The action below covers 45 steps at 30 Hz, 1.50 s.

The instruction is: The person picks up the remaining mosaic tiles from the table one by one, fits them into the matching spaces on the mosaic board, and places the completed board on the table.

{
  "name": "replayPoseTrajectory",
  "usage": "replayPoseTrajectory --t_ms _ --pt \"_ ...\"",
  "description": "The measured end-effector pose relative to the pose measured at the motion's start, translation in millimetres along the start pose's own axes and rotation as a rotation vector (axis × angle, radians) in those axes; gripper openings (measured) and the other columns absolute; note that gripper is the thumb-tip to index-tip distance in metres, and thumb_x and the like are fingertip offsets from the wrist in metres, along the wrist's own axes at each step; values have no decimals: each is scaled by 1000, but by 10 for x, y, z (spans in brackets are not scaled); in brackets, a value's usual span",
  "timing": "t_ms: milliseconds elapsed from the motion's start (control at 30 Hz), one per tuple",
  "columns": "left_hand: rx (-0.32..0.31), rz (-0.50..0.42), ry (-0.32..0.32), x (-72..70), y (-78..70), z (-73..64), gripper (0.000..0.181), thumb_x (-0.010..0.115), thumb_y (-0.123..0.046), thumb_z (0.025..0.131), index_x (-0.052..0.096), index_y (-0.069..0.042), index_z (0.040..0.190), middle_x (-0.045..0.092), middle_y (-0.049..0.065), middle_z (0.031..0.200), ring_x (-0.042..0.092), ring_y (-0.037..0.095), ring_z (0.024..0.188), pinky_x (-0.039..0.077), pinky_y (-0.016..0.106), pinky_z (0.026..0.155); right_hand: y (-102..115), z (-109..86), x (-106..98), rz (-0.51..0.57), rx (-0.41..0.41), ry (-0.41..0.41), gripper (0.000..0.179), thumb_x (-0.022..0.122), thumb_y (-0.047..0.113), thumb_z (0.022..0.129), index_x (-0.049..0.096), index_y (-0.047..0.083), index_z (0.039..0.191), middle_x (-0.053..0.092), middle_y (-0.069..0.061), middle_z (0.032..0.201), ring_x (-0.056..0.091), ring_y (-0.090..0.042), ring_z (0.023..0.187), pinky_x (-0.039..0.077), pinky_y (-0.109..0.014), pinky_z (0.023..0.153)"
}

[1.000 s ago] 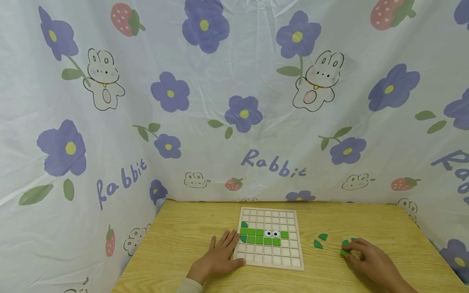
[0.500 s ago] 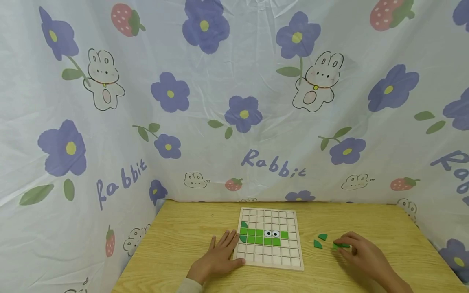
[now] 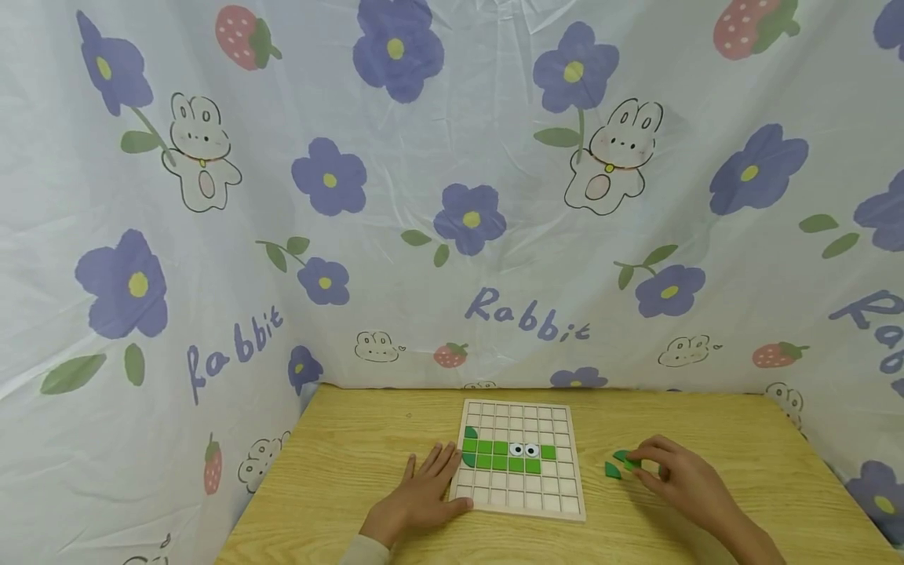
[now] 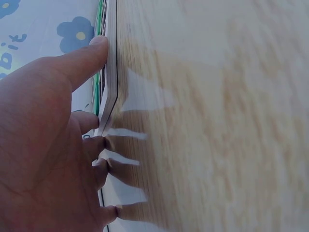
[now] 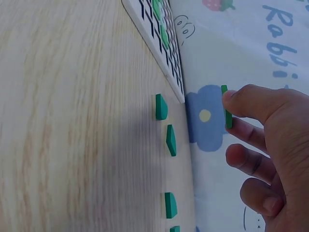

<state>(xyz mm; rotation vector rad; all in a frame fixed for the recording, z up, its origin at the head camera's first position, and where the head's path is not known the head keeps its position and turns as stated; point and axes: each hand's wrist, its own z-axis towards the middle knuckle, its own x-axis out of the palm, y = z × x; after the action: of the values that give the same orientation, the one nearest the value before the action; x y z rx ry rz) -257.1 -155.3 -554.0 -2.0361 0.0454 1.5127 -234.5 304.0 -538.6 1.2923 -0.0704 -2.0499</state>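
My right hand (image 3: 683,477) pinches a green tile (image 5: 228,116) above the worktop (image 3: 353,439), well right of the board (image 3: 501,497), whose left side my nearer left hand (image 3: 422,494) touches, fingers spread

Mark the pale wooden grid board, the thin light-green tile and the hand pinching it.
Wooden grid board (image 3: 515,482): head view, bare lower cell.
Light-green tile (image 5: 228,117): right wrist view, exposed edge.
Right hand (image 3: 685,480): head view, its middle.

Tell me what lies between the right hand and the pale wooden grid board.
In the head view, two dark green quarter-round pieces lie between the right hand, pinching a bright green tile, and the board.
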Motion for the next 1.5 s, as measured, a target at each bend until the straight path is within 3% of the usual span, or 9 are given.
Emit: replayPoseTrajectory --t_ms 1000,1500 --pt "-10 7 3 11 13 25 94 56 -65 104 20 -13 172 15 9 181 11 38 167 6 74 129 280 325 190 68 -96 -25 26 88 4 86 82 18 106 70 4 107 48 10 64 44 -18 52" --pt "-7 -11 4 -8 -6 12 92 57 -62 104 21 -11 172 15 11 180 11 39 167 5 74 128 410 460 323 87 -70 14 22 87 8 88 84 20 106 71 5 108 48 11 65 45 -18 54"
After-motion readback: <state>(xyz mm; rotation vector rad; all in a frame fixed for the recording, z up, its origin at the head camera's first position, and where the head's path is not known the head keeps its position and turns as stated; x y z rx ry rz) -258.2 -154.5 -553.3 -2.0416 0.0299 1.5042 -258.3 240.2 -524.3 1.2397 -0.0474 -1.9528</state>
